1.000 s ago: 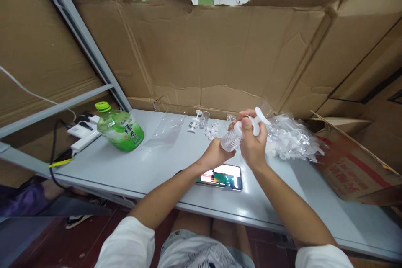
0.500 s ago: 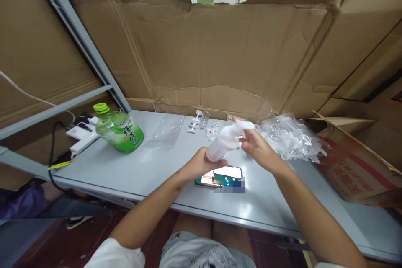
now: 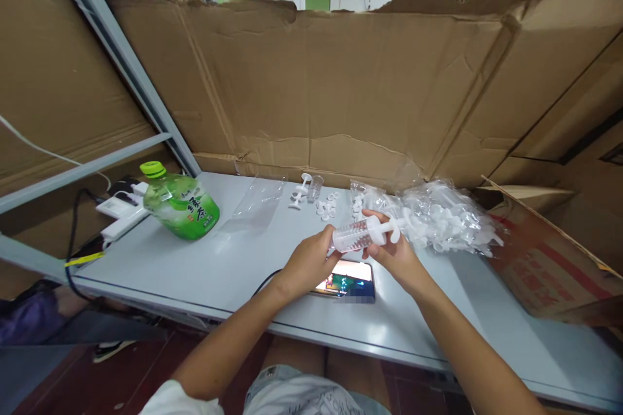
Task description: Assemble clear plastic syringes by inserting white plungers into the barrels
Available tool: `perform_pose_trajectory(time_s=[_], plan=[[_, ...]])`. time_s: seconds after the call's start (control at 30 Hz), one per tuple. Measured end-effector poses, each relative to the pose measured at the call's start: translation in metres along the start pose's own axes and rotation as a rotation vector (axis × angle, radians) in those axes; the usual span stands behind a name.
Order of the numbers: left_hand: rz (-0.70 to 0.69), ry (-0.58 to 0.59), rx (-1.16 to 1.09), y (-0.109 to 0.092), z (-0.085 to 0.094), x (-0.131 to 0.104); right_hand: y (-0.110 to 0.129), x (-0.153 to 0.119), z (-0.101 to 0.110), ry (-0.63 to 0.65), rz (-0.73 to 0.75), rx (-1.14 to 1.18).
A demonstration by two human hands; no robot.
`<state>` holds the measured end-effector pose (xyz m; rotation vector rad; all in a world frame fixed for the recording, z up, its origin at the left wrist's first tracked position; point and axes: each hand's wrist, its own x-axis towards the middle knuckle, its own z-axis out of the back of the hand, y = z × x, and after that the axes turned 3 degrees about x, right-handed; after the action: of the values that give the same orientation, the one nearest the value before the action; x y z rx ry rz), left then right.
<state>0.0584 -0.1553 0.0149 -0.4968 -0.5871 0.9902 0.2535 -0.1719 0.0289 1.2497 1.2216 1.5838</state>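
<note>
Both of my hands hold one clear ribbed tube (image 3: 351,235) with a white cap and a white plunger-like handle, above the phone. My left hand (image 3: 311,258) is wrapped round the tube's left end. The fingers of my right hand (image 3: 392,253) close round the white cap end, and the handle sticks out to the right between them. Beneath lies a phone (image 3: 351,277) with its screen lit. Behind my hands are small white rings (image 3: 327,207), a white handle piece (image 3: 305,183) and another clear tube (image 3: 315,189).
A green tea bottle (image 3: 182,204) stands at the left beside white power strips (image 3: 124,219). A flat clear bag (image 3: 257,202) lies at the back. Bags of white parts (image 3: 450,217) and a cardboard box (image 3: 555,266) are at the right. Cardboard (image 3: 311,91) walls the back.
The tube has tipped from slanted to nearly level, its handle now pointing right. My right hand has moved lower and closed round the cap end. The view has shifted slightly.
</note>
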Motion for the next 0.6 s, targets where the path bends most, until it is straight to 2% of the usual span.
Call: perform_pose_trajectory(time_s=[0.1, 0.17, 0.23, 0.27, 0.37, 0.43, 0.53, 0.6], plan=[[-0.199, -0.212, 0.220, 0.006, -0.003, 0.000, 0.002, 0.003, -0.008, -0.095, -0.027, 0.179], [-0.354, -0.349, 0.384, 0.013, -0.003, 0.001, 0.004, 0.002, -0.013, -0.113, -0.047, 0.298], [-0.452, -0.391, 0.530, 0.020, -0.002, 0.003, 0.006, 0.000, -0.017, -0.124, -0.074, 0.351], [-0.465, -0.368, 0.573, 0.021, -0.001, 0.003, 0.006, -0.002, -0.019, -0.142, -0.077, 0.340], [-0.339, -0.153, 0.543, 0.019, 0.002, 0.003, 0.006, -0.005, -0.018, -0.176, -0.053, 0.208], [-0.194, 0.038, 0.378, 0.012, 0.005, 0.000, 0.007, -0.006, -0.012, -0.138, -0.035, 0.090], [-0.065, 0.335, -0.124, 0.004, 0.009, -0.008, 0.011, -0.006, 0.002, 0.038, 0.020, -0.049], [-0.025, 0.625, -0.529, 0.001, 0.010, -0.014, 0.017, -0.006, 0.011, 0.210, 0.064, -0.057]])
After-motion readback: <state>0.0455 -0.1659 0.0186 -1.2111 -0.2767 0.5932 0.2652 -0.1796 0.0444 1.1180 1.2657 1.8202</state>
